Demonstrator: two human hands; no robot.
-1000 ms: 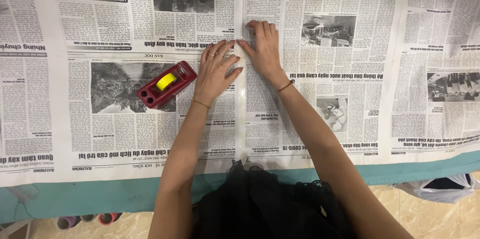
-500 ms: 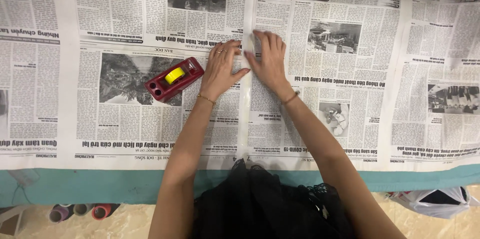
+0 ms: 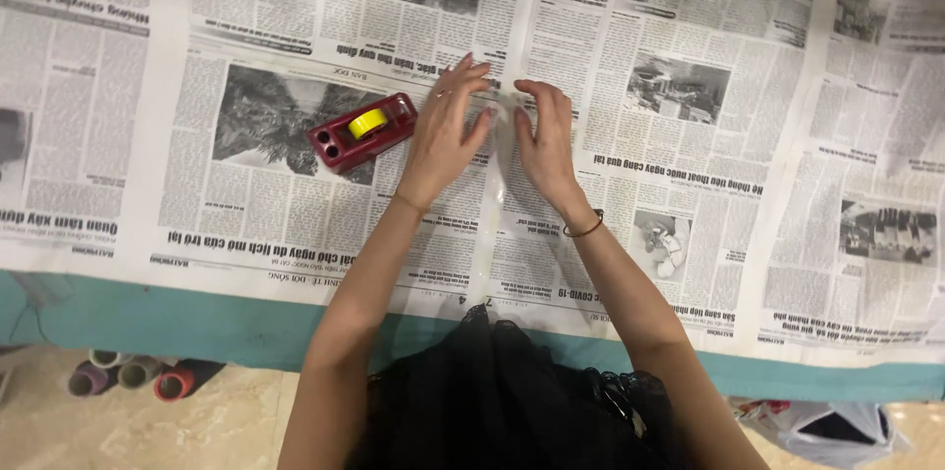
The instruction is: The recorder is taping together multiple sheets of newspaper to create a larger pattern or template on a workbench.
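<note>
Head view: both hands press flat on a tape strip along the seam between two newspaper sheets.

Your left hand (image 3: pixel 440 135) and right hand (image 3: pixel 544 138) are open, fingers spread, holding nothing; they lie on the clear tape (image 3: pixel 499 160) that runs over the seam of the newspaper (image 3: pixel 689 185). The red dispenser (image 3: pixel 361 130) with a yellow roll sits just beside your left hand. I judge the risks so: if you rub unevenly, the tape can wrinkle or trap air; if one sheet slides under your palm, the seam can open or overlap crooked. The thin paper can also tear if you lift the tape to correct it. Your left hand may knock the dispenser.
</note>
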